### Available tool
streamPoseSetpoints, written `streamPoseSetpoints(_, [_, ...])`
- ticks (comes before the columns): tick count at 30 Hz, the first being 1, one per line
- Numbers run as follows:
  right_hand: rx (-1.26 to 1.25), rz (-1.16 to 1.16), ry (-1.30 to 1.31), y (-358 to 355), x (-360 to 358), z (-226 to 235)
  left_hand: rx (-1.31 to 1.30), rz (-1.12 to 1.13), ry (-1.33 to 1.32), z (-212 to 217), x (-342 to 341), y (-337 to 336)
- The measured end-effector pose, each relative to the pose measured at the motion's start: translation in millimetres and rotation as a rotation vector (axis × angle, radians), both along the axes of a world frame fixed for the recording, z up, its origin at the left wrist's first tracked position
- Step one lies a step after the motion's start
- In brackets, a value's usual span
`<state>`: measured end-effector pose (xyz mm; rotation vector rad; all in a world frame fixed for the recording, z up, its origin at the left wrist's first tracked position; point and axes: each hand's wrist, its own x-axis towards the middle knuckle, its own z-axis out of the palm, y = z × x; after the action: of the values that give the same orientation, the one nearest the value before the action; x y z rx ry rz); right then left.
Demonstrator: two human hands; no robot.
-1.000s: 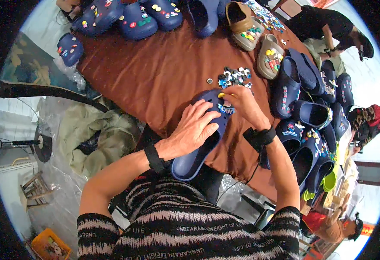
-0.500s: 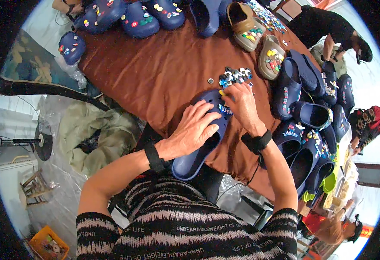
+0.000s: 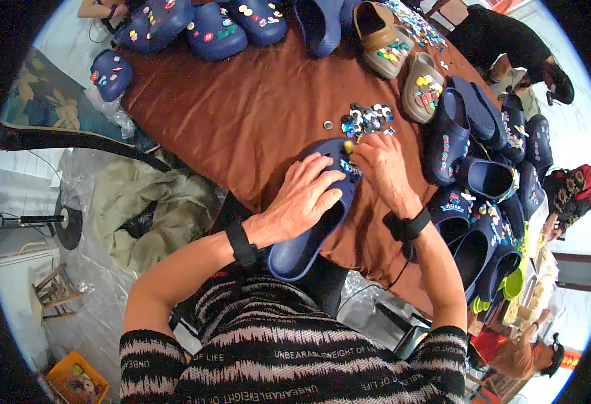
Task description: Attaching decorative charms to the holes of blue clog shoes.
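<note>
A dark blue clog [image 3: 309, 232] lies on the brown table cloth [image 3: 241, 114] in front of me, toe pointing away. My left hand [image 3: 302, 198] lies flat over its upper with fingers spread, holding it down. My right hand [image 3: 379, 161] is at the clog's toe, fingertips pinching a small yellow charm [image 3: 348, 145] against the shoe. A little pile of loose charms [image 3: 366, 118] lies just beyond the toe. Both wrists wear black bands.
Several dark blue clogs [image 3: 477, 182] are heaped at the right, more decorated ones [image 3: 215, 30] along the far edge, and two tan clogs [image 3: 390, 44] at the back. Other people sit at the far right. Plastic sheeting and a stool lie on the floor at left.
My right hand has shifted slightly over the clog's toe, working at the charm. The left hand stays pressed on the clog.
</note>
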<state>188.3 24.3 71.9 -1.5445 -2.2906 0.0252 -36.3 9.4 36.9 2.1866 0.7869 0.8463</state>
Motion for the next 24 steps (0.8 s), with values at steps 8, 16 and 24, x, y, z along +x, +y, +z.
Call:
streamPoseSetpoints(8, [-0.010,0.035,-0.048,0.1,10.8,1.0,0.001,-0.046,0.020,-1.2,-1.7,1.0])
streamPoseSetpoints(16, [-0.197,-0.127,0.179,37.5,9.5,2.2,0.029,-0.036,0.057,-5.6,-2.5,-5.3])
streamPoseSetpoints(24, [-0.326,-0.017,0.070,98.4,6.8,-23.0,0.012,-0.054,0.040,-4.6,-1.5,-5.5])
